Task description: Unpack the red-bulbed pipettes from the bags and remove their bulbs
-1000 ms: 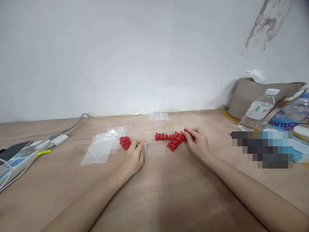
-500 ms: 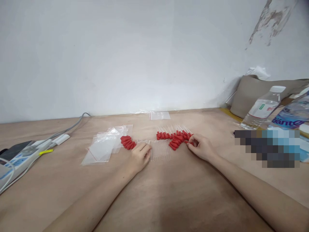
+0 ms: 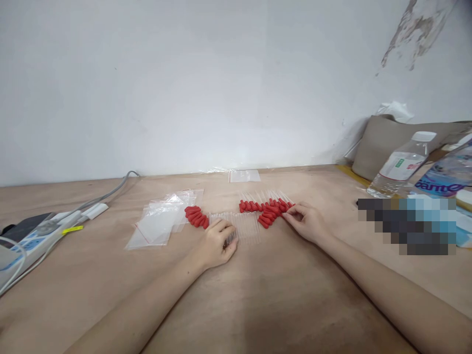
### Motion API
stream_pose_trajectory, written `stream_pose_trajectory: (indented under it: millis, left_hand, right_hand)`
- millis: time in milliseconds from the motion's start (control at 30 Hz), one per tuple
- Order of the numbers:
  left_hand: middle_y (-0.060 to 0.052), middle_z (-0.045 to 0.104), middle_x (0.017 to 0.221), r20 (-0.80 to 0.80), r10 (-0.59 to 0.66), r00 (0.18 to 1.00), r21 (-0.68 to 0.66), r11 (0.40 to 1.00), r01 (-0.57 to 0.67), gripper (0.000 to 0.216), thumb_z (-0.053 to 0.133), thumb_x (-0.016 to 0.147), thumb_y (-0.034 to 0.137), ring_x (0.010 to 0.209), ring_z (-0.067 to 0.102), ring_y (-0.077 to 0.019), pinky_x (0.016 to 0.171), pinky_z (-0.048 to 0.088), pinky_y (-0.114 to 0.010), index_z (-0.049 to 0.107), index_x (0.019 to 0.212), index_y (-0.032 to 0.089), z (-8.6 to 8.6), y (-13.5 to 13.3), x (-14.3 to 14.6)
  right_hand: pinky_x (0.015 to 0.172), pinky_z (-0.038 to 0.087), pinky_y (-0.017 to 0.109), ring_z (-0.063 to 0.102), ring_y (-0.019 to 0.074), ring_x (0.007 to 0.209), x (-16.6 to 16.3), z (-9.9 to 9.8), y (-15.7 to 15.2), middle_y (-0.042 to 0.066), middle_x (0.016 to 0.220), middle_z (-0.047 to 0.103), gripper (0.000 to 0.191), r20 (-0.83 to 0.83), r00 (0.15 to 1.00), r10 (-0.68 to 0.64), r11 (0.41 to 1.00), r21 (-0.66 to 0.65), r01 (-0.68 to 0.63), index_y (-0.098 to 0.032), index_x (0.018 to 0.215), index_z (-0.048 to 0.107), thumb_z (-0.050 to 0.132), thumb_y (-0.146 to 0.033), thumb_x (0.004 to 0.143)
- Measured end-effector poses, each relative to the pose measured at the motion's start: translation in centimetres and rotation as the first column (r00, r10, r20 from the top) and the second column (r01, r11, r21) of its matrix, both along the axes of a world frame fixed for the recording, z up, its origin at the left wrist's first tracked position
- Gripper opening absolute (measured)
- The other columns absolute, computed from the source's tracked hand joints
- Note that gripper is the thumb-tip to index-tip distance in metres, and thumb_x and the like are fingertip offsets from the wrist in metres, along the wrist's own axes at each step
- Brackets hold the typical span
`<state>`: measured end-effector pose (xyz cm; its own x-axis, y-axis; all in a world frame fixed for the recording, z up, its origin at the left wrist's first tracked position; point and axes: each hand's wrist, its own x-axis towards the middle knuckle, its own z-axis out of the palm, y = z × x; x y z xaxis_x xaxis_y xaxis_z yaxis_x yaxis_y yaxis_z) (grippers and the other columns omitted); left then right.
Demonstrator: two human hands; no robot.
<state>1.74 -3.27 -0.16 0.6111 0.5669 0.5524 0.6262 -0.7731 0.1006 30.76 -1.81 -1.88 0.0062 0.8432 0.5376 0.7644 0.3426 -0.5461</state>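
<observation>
My left hand (image 3: 218, 243) lies over the left part of a row of thin clear dropper tubes (image 3: 248, 228), its thumb apart from the curled fingers. Nothing shows in its grip. A small fan of red rubber bulbs (image 3: 196, 218) touches the back of that hand's reach on the left. My right hand (image 3: 304, 221) is closed in a pinch at the right end of a red pile, its fingertips on a red rubber bulb (image 3: 283, 208). Behind the row lie several droppers (image 3: 252, 206) with red bulbs on, their clear tubes pointing toward the wall.
Clear zip bags (image 3: 157, 226) lie spread at the left, and another zip bag (image 3: 244, 176) is near the wall. A power strip (image 3: 37, 241) with cables sits far left. Bottles (image 3: 401, 164) and a grey-brown bin (image 3: 372, 142) stand at the right.
My left hand has shifted slightly right over the tubes, and its thumb has spread from the fingers. My right hand has moved a little left, closer against the red bulbs.
</observation>
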Motion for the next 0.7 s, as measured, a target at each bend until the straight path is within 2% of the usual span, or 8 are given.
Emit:
stream_pose_trajectory:
  millis: [67, 167, 267, 433, 567, 700]
  left_hand:
    - [-0.008, 0.061, 0.098, -0.028, 0.018, 0.999, 0.016, 1.000, -0.018, 0.026, 0.054, 0.077, 0.033, 0.093, 0.053, -0.0223, 0.081, 0.043, -0.038, 0.061, 0.097, 0.017, 0.3, -0.2, -0.2]
    - [-0.008, 0.055, 0.116, -0.090, -0.004, 0.996, -0.011, 1.000, 0.003, 0.040, 0.054, 0.077, 0.043, 0.111, 0.046, -0.0264, 0.093, 0.035, -0.046, 0.056, 0.111, 0.021, 0.5, -0.2, -0.5]
    - [-0.006, 0.052, 0.123, -0.160, -0.048, 0.986, -0.119, 0.992, 0.029, 0.042, 0.048, 0.082, 0.043, 0.118, 0.042, -0.0242, 0.101, 0.025, -0.049, 0.049, 0.120, 0.025, 0.5, 0.1, -0.8]
    - [-0.006, 0.049, 0.126, -0.166, -0.077, 0.983, -0.228, 0.973, 0.038, 0.037, 0.040, 0.087, 0.035, 0.120, 0.041, -0.0202, 0.104, 0.021, -0.049, 0.047, 0.122, 0.025, 0.1, 0.5, -1.5]
    - [-0.006, 0.049, 0.126, -0.154, -0.080, 0.985, -0.253, 0.967, 0.039, 0.035, 0.040, 0.088, 0.034, 0.120, 0.041, -0.0202, 0.104, 0.021, -0.049, 0.048, 0.121, 0.026, 0.1, 0.4, -1.9]
    - [-0.007, 0.050, 0.125, -0.151, -0.083, 0.985, -0.230, 0.972, 0.047, 0.036, 0.042, 0.087, 0.035, 0.120, 0.042, -0.0212, 0.104, 0.020, -0.050, 0.048, 0.121, 0.026, 0.1, 0.4, -1.9]
  right_hand:
    - [0.057, 0.040, 0.025, 0.052, 0.0129, 0.061, 0.2, 0.6, 0.5, 0.003, 0.071, 0.060, 0.024, -0.035, 0.995, -0.095, 0.994, -0.050, 0.093, -0.018, 0.070, 0.062, 0.050, -0.038, 0.074]
    - [0.055, 0.040, 0.022, 0.054, 0.0118, 0.061, 0.6, 2.0, 2.0, 0.002, 0.072, 0.063, 0.026, -0.015, 0.976, -0.219, 0.941, -0.267, 0.207, -0.019, 0.078, 0.062, 0.048, -0.040, 0.074]
    - [0.053, 0.039, 0.021, 0.056, 0.0124, 0.061, 0.8, 3.5, 3.9, 0.002, 0.068, 0.064, 0.025, 0.062, 0.966, -0.250, 0.883, -0.395, 0.253, -0.018, 0.070, 0.062, 0.053, -0.042, 0.069]
    - [0.043, 0.036, 0.023, 0.053, 0.0137, 0.046, -0.3, 5.0, 6.2, 0.003, 0.052, 0.060, 0.028, 0.160, 0.954, -0.253, 0.776, -0.555, 0.299, -0.018, 0.059, 0.061, 0.060, -0.045, 0.061]
    - [0.041, 0.035, 0.023, 0.051, 0.0138, 0.041, -1.1, 5.3, 7.0, 0.003, 0.046, 0.057, 0.022, 0.223, 0.943, -0.248, 0.713, -0.617, 0.334, -0.016, 0.054, 0.059, 0.065, -0.037, 0.055]
    - [0.042, 0.034, 0.024, 0.051, 0.0149, 0.042, -1.1, 5.9, 7.4, 0.004, 0.042, 0.053, 0.019, 0.248, 0.936, -0.249, 0.701, -0.621, 0.350, -0.015, 0.048, 0.058, 0.062, -0.031, 0.056]
